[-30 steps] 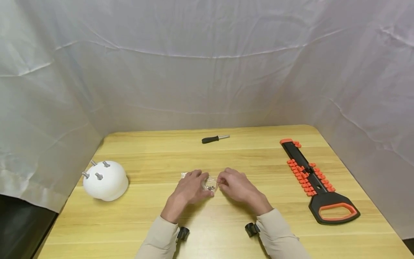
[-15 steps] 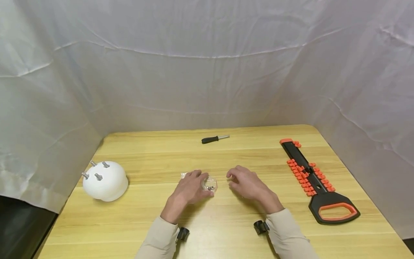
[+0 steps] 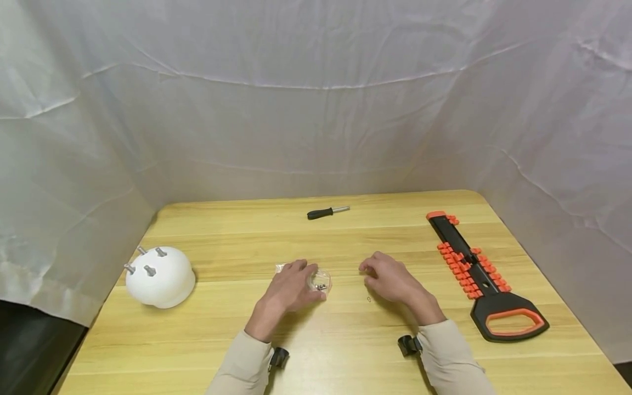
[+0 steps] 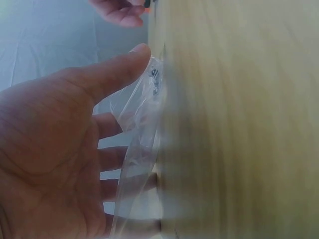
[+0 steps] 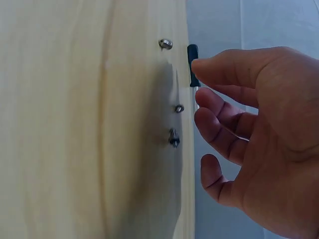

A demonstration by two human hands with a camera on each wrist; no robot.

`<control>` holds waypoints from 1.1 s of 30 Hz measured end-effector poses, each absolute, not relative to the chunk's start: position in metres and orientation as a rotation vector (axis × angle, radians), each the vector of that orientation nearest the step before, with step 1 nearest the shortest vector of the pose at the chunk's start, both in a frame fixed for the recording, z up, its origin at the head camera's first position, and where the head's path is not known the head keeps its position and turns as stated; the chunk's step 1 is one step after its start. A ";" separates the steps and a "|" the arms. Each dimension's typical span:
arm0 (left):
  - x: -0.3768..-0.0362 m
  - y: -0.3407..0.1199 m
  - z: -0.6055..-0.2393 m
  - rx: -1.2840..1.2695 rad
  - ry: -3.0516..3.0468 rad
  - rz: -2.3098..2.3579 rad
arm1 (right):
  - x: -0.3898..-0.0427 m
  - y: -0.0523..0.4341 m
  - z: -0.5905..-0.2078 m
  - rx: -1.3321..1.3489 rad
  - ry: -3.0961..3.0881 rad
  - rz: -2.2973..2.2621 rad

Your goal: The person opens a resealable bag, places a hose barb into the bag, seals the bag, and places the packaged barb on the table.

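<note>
My left hand (image 3: 296, 285) rests on the wooden table (image 3: 222, 236) and grips a small clear plastic bag (image 3: 322, 281) with tiny screws inside. In the left wrist view the thumb (image 4: 107, 74) lies over the bag (image 4: 142, 129) and the fingers sit behind it. My right hand (image 3: 387, 276) hovers just to the right, apart from the bag, fingers loosely curled and holding nothing. A tiny screw (image 3: 368, 299) lies on the table below it. The right wrist view shows that hand (image 5: 254, 139) above three loose screws (image 5: 173, 138).
A white dome with metal bolts (image 3: 160, 281) sits at the left edge. A black-handled screwdriver (image 3: 326, 212) lies at the back middle. A black and orange socket rail with a handle (image 3: 481, 277) lies along the right. White cloth walls surround the table.
My right hand has let go of the bag and drawn away to the right. The left hand and the bag have stayed in place.
</note>
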State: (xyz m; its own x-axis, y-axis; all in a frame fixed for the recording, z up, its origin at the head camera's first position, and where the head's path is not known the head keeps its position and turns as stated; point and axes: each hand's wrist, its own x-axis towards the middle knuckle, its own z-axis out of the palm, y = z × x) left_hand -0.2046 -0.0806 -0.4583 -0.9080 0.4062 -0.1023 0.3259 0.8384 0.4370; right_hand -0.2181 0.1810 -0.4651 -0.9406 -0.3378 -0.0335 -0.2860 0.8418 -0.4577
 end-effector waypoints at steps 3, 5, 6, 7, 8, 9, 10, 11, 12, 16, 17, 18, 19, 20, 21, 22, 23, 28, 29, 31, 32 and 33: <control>-0.205 -0.081 -0.459 0.566 2.833 0.615 | -0.217 0.185 -0.467 -0.492 2.901 -0.677; -0.205 -0.081 -0.459 0.570 2.834 0.612 | -0.216 0.188 -0.467 -0.487 2.901 -0.660; -0.205 -0.081 -0.460 0.570 2.835 0.612 | -0.216 0.190 -0.467 -0.487 2.902 -0.652; -0.205 -0.080 -0.459 0.571 2.836 0.611 | -0.216 0.191 -0.467 -0.487 2.903 -0.648; -0.205 -0.080 -0.459 0.570 2.835 0.614 | -0.215 0.193 -0.467 -0.482 2.907 -0.638; -0.205 -0.080 -0.460 0.568 2.832 0.613 | -0.215 0.194 -0.468 -0.482 2.910 -0.629; -0.205 -0.080 -0.460 0.565 2.831 0.608 | -0.215 0.195 -0.468 -0.476 2.913 -0.624; -0.205 -0.080 -0.460 0.559 2.831 0.608 | -0.215 0.196 -0.468 -0.475 2.917 -0.615; -0.205 -0.080 -0.460 0.554 2.830 0.608 | -0.215 0.197 -0.468 -0.473 2.921 -0.607; -0.205 -0.079 -0.459 0.540 2.829 0.610 | -0.215 0.201 -0.469 -0.464 2.936 -0.599; -0.204 -0.079 -0.459 0.537 2.828 0.612 | -0.215 0.202 -0.469 -0.461 2.939 -0.599; -0.204 -0.079 -0.459 0.535 2.827 0.611 | -0.215 0.203 -0.470 -0.453 2.941 -0.600; -0.204 -0.079 -0.459 0.537 2.829 0.611 | -0.216 0.204 -0.470 -0.450 2.943 -0.603; -0.204 -0.079 -0.459 0.536 2.828 0.610 | -0.216 0.204 -0.470 -0.448 2.943 -0.602; -0.204 -0.079 -0.459 0.538 2.830 0.610 | -0.216 0.204 -0.470 -0.444 2.945 -0.598; -0.204 -0.079 -0.459 0.540 2.831 0.609 | -0.217 0.204 -0.470 -0.443 2.946 -0.597; -0.204 -0.079 -0.459 0.540 2.832 0.613 | -0.217 0.205 -0.471 -0.441 2.943 -0.597; -0.204 -0.079 -0.458 0.542 2.828 0.622 | -0.217 0.204 -0.470 -0.444 2.938 -0.595; -0.204 -0.079 -0.459 0.545 2.829 0.624 | -0.217 0.204 -0.470 -0.444 2.938 -0.593; -0.204 -0.079 -0.459 0.548 2.831 0.620 | -0.217 0.204 -0.470 -0.451 2.943 -0.590; -0.204 -0.079 -0.459 0.550 2.829 0.615 | -0.217 0.204 -0.470 -0.456 2.945 -0.585; -0.204 -0.079 -0.459 0.553 2.832 0.613 | -0.217 0.204 -0.470 -0.458 2.949 -0.579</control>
State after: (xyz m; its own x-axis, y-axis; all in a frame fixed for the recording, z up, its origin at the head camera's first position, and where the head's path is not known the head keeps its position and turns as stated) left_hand -0.2041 -0.0793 -0.4587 -0.9120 0.3961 -0.1063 0.3167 0.8449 0.4310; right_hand -0.2174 0.2038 -0.4699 -0.9495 -0.3109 -0.0415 -0.2721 0.8823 -0.3839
